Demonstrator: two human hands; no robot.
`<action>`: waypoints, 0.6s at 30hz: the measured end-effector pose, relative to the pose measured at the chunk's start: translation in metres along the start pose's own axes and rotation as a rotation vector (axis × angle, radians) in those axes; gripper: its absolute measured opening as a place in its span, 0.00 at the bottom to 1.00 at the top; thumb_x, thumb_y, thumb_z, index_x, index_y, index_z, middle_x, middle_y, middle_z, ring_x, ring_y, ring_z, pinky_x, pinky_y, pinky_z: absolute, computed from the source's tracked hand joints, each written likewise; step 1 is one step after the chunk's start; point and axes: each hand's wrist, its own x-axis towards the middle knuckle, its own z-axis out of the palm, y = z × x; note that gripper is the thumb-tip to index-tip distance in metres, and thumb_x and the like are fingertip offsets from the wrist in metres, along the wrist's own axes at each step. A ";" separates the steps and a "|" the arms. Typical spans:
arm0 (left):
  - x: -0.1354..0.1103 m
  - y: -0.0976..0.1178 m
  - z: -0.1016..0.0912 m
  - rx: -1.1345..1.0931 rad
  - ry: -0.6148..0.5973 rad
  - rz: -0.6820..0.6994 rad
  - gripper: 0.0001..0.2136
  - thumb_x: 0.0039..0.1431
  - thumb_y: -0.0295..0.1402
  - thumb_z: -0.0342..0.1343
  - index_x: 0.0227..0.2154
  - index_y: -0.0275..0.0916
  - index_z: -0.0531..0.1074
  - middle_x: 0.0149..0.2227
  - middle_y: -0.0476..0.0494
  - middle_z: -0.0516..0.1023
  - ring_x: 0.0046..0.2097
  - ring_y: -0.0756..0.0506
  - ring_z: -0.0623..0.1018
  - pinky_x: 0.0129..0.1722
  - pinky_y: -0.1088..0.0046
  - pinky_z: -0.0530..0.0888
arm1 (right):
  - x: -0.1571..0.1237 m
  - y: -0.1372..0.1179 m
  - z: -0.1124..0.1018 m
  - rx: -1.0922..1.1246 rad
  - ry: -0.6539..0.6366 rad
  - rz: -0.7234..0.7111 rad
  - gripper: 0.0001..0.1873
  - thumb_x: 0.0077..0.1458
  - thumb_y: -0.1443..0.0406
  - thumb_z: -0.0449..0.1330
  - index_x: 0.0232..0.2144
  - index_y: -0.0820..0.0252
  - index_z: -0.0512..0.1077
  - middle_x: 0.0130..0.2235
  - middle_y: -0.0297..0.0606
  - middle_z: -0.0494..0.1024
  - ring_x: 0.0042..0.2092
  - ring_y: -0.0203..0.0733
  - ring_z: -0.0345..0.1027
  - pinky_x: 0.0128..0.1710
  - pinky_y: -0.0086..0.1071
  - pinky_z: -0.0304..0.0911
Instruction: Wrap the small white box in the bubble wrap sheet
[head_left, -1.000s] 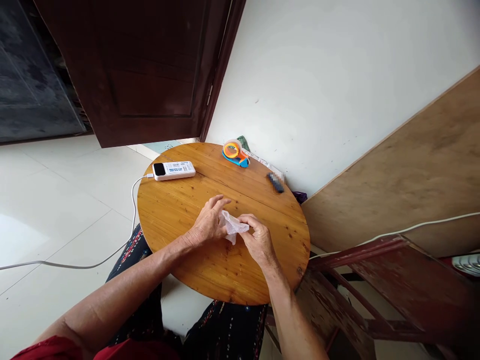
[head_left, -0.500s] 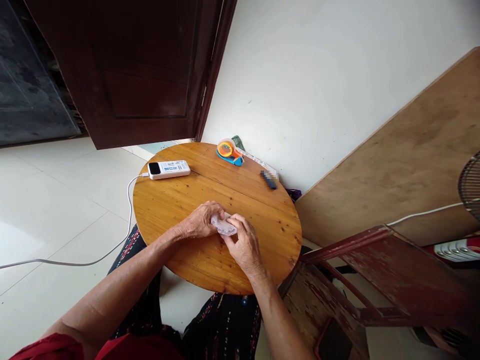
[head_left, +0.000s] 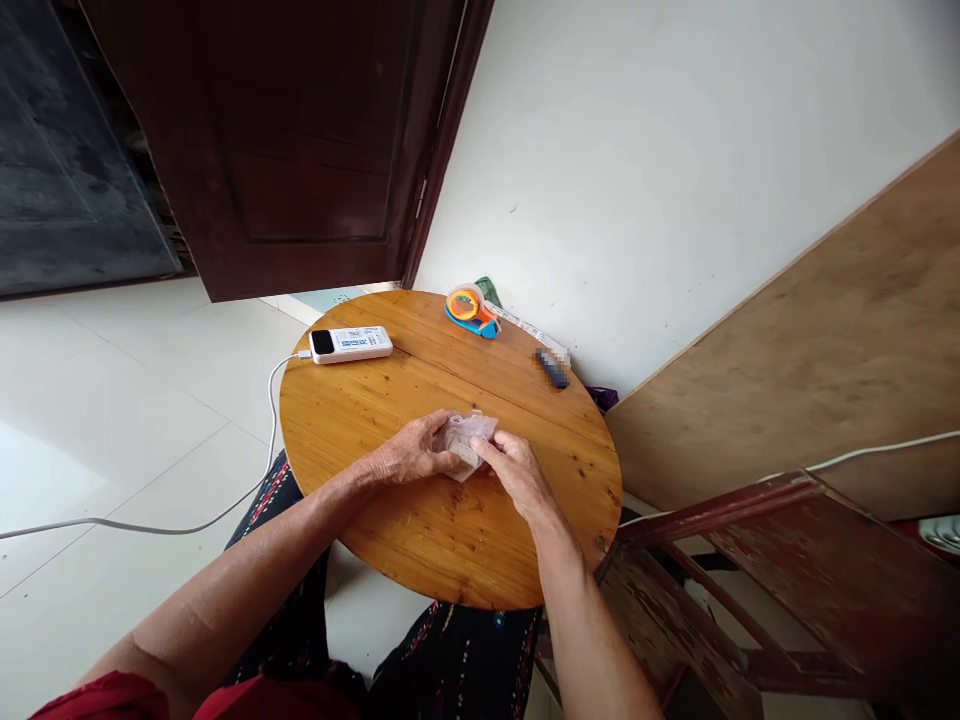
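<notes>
A small crinkled plastic bag (head_left: 466, 440), whitish and see-through, is held between both hands just above the round wooden table. Something pale and flat seems to lie inside it, too unclear to name. My left hand (head_left: 417, 447) grips the bag's left side, with the thumb along its near edge. From the right, my right hand (head_left: 516, 470) pinches the bag with its thumb on top; the other fingers are partly hidden beneath.
On the wooden table (head_left: 360, 400) a white power bank (head_left: 352, 344) lies at the back left, with a white cable (head_left: 274, 400) running off to the floor. An orange and blue tape dispenser (head_left: 472, 309) and a blurred dark object (head_left: 552, 368) sit near the wall. A worn wooden chair (head_left: 750, 560) stands at the right.
The plastic bag has been turned and spread, so more of its flat face shows. My right hand has shifted to its right edge. The whole view has moved slightly.
</notes>
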 end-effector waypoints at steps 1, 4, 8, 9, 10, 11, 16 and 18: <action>0.001 -0.001 0.001 -0.034 -0.001 0.000 0.25 0.50 0.31 0.59 0.53 0.36 0.68 0.42 0.45 0.78 0.41 0.44 0.76 0.43 0.68 0.73 | 0.002 0.000 -0.001 0.013 -0.016 0.002 0.19 0.51 0.52 0.60 0.28 0.63 0.76 0.24 0.31 0.75 0.27 0.37 0.64 0.28 0.29 0.60; 0.004 -0.006 0.002 -0.070 0.044 0.026 0.32 0.48 0.30 0.60 0.59 0.36 0.62 0.48 0.42 0.76 0.46 0.43 0.75 0.48 0.66 0.72 | 0.007 -0.002 -0.003 -0.017 -0.013 -0.030 0.17 0.50 0.52 0.61 0.26 0.62 0.76 0.24 0.30 0.74 0.28 0.37 0.64 0.28 0.29 0.59; 0.007 -0.010 0.004 -0.073 0.086 -0.002 0.39 0.48 0.28 0.61 0.64 0.37 0.55 0.53 0.40 0.74 0.49 0.43 0.74 0.50 0.64 0.72 | 0.015 -0.002 0.000 0.099 0.005 -0.071 0.17 0.50 0.52 0.63 0.32 0.59 0.78 0.29 0.33 0.78 0.31 0.40 0.69 0.33 0.31 0.63; 0.008 -0.010 0.005 -0.092 0.085 -0.019 0.40 0.48 0.28 0.61 0.66 0.37 0.53 0.53 0.39 0.74 0.49 0.43 0.75 0.50 0.64 0.72 | 0.017 -0.001 0.001 0.141 0.013 -0.075 0.17 0.50 0.52 0.63 0.33 0.59 0.78 0.31 0.34 0.80 0.32 0.41 0.70 0.34 0.32 0.64; 0.008 -0.011 0.006 -0.119 0.084 -0.036 0.42 0.48 0.28 0.62 0.67 0.37 0.51 0.53 0.39 0.74 0.49 0.43 0.75 0.50 0.64 0.72 | 0.019 0.000 0.003 0.174 0.024 -0.078 0.17 0.49 0.52 0.64 0.35 0.58 0.78 0.32 0.35 0.81 0.33 0.41 0.71 0.35 0.32 0.65; 0.008 -0.011 0.006 -0.148 0.080 -0.052 0.43 0.48 0.28 0.62 0.67 0.37 0.49 0.53 0.39 0.74 0.48 0.44 0.75 0.50 0.64 0.72 | 0.021 0.001 0.005 0.196 0.034 -0.079 0.18 0.48 0.52 0.65 0.35 0.58 0.78 0.33 0.36 0.81 0.33 0.41 0.71 0.36 0.32 0.66; 0.008 -0.013 0.008 -0.242 0.069 -0.075 0.46 0.48 0.30 0.64 0.69 0.38 0.46 0.54 0.39 0.73 0.49 0.45 0.74 0.50 0.66 0.72 | 0.022 0.003 0.014 0.249 0.095 -0.094 0.16 0.47 0.53 0.67 0.33 0.59 0.78 0.30 0.34 0.80 0.31 0.39 0.70 0.33 0.31 0.66; 0.008 -0.015 0.007 -0.245 0.067 -0.058 0.45 0.49 0.33 0.63 0.68 0.37 0.47 0.51 0.40 0.74 0.48 0.45 0.75 0.48 0.67 0.71 | 0.019 0.002 0.016 0.243 0.121 -0.109 0.16 0.48 0.52 0.66 0.32 0.59 0.78 0.29 0.33 0.79 0.29 0.38 0.68 0.31 0.30 0.65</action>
